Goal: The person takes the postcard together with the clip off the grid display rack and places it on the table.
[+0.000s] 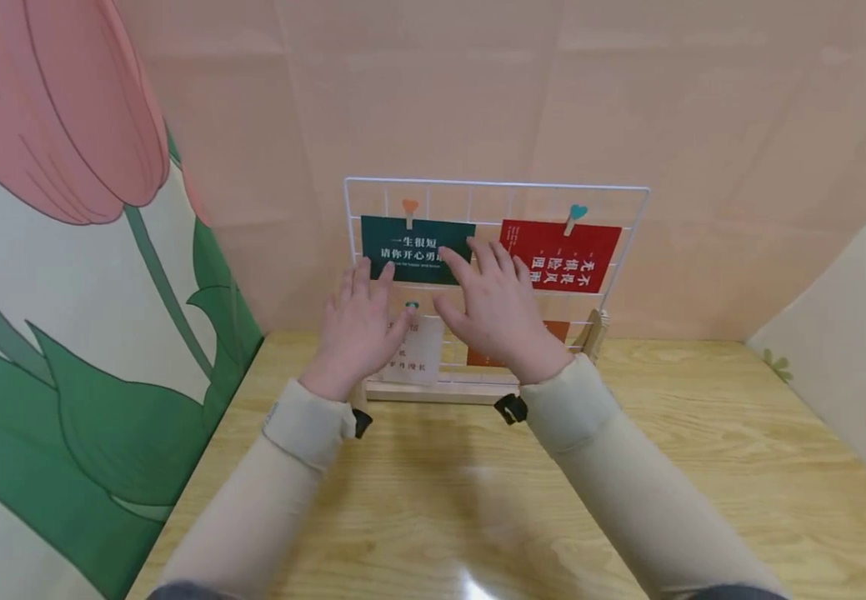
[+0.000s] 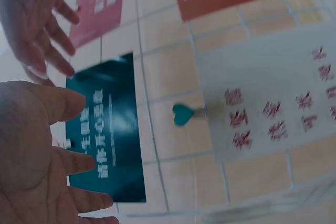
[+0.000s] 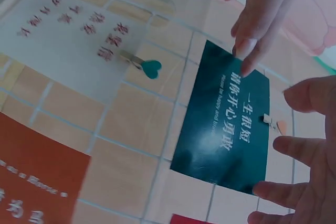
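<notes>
A white wire grid [image 1: 496, 182] stands upright with several cards clipped to it. My left hand [image 1: 357, 325] is held with fingers spread at the lower left of the dark green card [image 1: 413, 229]. Over that card's right side reaches my right hand [image 1: 496, 308], its fingers extended too and its tips near the red card [image 1: 560, 237]. Neither hand holds anything. An orange heart clip [image 1: 410, 206] pins the green card, and a teal heart clip [image 1: 578, 214] the red one. Below hang a white card [image 1: 428, 350], under another teal heart clip [image 2: 182, 114], and an orange card [image 1: 481, 355], partly hidden.
The grid sits in a wooden base [image 1: 440, 392] on a wood-grain table [image 1: 433, 500]. Behind it is a pinkish cloth backdrop [image 1: 478, 100]. A tulip-patterned panel [image 1: 87, 108] borders the left, and a flowered white one [image 1: 853, 317] the right.
</notes>
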The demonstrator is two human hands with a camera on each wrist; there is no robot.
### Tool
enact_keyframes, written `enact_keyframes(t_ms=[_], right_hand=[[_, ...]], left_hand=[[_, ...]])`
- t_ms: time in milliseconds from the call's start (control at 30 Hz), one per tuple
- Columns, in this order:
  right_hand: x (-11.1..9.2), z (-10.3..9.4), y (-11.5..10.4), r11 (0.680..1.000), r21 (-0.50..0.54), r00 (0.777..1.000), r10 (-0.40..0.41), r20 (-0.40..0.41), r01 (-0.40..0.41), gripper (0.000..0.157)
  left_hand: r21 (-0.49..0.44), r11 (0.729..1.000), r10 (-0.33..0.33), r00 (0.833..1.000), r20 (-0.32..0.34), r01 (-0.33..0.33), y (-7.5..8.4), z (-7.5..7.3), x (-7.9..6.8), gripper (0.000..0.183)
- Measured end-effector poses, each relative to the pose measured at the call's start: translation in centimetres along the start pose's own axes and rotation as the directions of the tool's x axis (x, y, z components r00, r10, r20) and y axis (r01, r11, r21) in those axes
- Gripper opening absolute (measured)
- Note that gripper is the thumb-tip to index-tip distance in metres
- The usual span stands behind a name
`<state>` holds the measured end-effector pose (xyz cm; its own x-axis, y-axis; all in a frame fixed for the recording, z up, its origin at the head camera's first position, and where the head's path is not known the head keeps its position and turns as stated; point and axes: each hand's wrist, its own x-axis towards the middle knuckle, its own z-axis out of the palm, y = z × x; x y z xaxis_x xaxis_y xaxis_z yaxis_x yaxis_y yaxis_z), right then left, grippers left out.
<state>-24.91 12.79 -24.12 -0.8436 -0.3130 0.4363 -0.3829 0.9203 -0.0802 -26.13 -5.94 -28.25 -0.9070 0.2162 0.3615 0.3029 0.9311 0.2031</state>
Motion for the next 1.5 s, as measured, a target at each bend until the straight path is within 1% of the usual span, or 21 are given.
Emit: enact_keyframes(t_ms=[167,300,433,600,700,867,933,1033,1167,1267,1400,1500], right_hand=[[1.6,-0.6,-0.4,1.0,0.019,0.999,0.02,-0.028,-0.019,0.061],[2.3,-1.0,-0.8,1.0,-0.003,0.997,0.018,-0.071,-0.018,0.059],[2.8,-1.5,-0.9,1.0,-0.017,0.995,0.003,-0.095,-0.005,0.057],[3.7,-2.0,-1.0,1.0,0.001,0.994,-0.02,-0.104,0.02,0.059],[4.3,-2.4,-1.2,1.0,0.004,0.995,-0.015,-0.102,0.015,0.059],[5.1,-2.8,-2.0,0.999,-0.029,0.995,0.016,-0.1,-0.019,0.059],[5.5,-3.0,-2.3,0.999,-0.051,0.995,0.01,-0.102,-0.015,0.059],[6.2,-3.2,-2.7,0.996,-0.085,0.995,-0.019,-0.098,0.011,0.057],[7.1,-3.4,-2.9,0.99,-0.133,0.996,-0.059,-0.069,0.049,0.051],[7.7,-3.7,-2.9,0.989,-0.139,0.998,-0.06,-0.026,0.056,0.048],[8.4,-4.1,-2.7,0.994,-0.099,0.998,-0.044,0.046,0.048,0.045],[8.8,-4.3,-2.5,0.999,-0.028,0.994,-0.022,0.108,0.025,0.044]], left_hand=[[-0.036,0.999,-0.009,1.0,0.004,0.009,-0.4,-0.5,0.7,0.074],[-0.082,0.996,-0.02,1.0,0.01,0.021,-0.4,-0.6,0.9,0.075],[-0.151,0.988,-0.041,0.999,0.001,0.04,-0.4,-0.7,0.9,0.075],[-0.217,0.975,-0.043,0.999,-0.011,0.039,-0.5,-0.9,0.9,0.075],[-0.27,0.962,-0.043,0.999,-0.022,0.036,-0.6,-0.9,1.0,0.075],[-0.356,0.933,-0.067,0.997,-0.049,0.045,-0.8,-1.0,1.1,0.075],[-0.386,0.921,-0.079,0.995,-0.058,0.05,-0.9,-1.0,1.2,0.074],[-0.424,0.904,-0.09,0.994,-0.063,0.055,-1.0,-0.9,1.4,0.072],[-0.461,0.885,-0.103,0.993,-0.052,0.067,-1.1,-0.9,1.6,0.071],[-0.484,0.872,-0.117,0.992,-0.045,0.081,-1.0,-0.9,1.8,0.071],[-0.521,0.85,-0.128,0.99,-0.056,0.08,-1.0,-1.1,2.1,0.069],[-0.54,0.838,-0.141,0.988,-0.068,0.082,-1.1,-1.2,2.4,0.067]])
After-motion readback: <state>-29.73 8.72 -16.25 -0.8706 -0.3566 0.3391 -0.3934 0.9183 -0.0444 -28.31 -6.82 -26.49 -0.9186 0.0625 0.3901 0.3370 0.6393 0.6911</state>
